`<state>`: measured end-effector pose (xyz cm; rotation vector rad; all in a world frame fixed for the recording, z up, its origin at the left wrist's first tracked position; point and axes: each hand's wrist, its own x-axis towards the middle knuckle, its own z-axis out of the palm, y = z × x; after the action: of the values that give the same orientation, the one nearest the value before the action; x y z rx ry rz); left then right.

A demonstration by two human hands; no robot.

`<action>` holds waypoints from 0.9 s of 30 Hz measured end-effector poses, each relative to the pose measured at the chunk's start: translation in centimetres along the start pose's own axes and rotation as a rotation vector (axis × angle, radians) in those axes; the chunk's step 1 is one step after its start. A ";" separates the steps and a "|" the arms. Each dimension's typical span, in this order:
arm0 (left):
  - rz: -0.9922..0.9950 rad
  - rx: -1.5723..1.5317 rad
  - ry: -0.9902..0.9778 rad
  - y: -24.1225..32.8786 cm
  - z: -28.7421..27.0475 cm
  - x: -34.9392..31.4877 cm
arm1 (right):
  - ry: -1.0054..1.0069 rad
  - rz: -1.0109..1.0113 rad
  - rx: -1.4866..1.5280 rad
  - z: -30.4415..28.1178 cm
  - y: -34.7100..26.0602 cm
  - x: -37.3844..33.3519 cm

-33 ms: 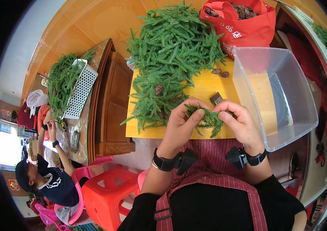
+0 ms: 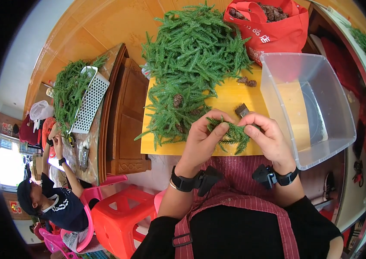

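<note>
In front of you is a yellow worktop (image 2: 230,93), its far left side covered by a heap of green sprigs (image 2: 196,52). A clear plastic bin (image 2: 316,108) stands to your right, partly over the worktop; behind it, a red bag (image 2: 280,41) holds brown pine cones. Your left hand (image 2: 201,140) and right hand (image 2: 274,140) are near each other above the worktop's front edge. Between them is a small green sprig (image 2: 235,137): your left fingers pinch it on one side, your right thumb and index finger pinch it on the other. Just beyond it lies a dark-bristled brush (image 2: 242,109), partly hidden. Farther back, two loose cones (image 2: 246,81) lie near the bin.
</note>
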<state>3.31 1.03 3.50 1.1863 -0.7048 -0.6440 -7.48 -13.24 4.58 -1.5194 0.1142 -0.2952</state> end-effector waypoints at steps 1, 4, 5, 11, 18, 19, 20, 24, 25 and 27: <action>0.025 0.027 -0.030 0.1 -0.1 0.1 | -0.009 0.009 0.009 0.0 0.1 0.0; 0.058 0.085 -0.075 0.0 -0.6 0.3 | 0.015 -0.123 -0.154 0.1 0.5 0.1; 0.059 0.085 -0.074 0.0 -0.6 0.3 | 0.014 -0.124 -0.154 0.2 0.4 0.1; 0.089 0.090 -0.067 0.1 -0.7 0.2 | 0.077 -0.239 -0.333 0.5 0.2 0.2; 0.034 -0.017 0.018 0.3 -0.1 -0.3 | -0.029 -0.052 -0.042 0.1 -0.2 -0.1; 0.027 -0.060 0.038 0.3 -0.1 -0.3 | -0.037 -0.021 0.037 0.1 -0.2 -0.2; 0.026 -0.058 0.037 0.3 -0.2 -0.3 | -0.035 -0.022 0.039 0.1 -0.2 -0.2; 0.094 0.013 -0.056 0.3 -0.8 -0.2 | -0.072 -0.013 0.086 0.0 -0.1 -0.2; 0.105 0.028 -0.080 0.3 -0.9 -0.2 | -0.083 -0.015 0.100 0.0 -0.1 -0.1; 0.108 0.043 -0.093 0.5 -0.9 -0.2 | -0.082 -0.046 0.060 0.0 -0.1 -0.1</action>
<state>3.94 1.89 3.76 1.1544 -0.8591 -0.5986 -7.58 -13.20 4.62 -1.4734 0.0050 -0.2699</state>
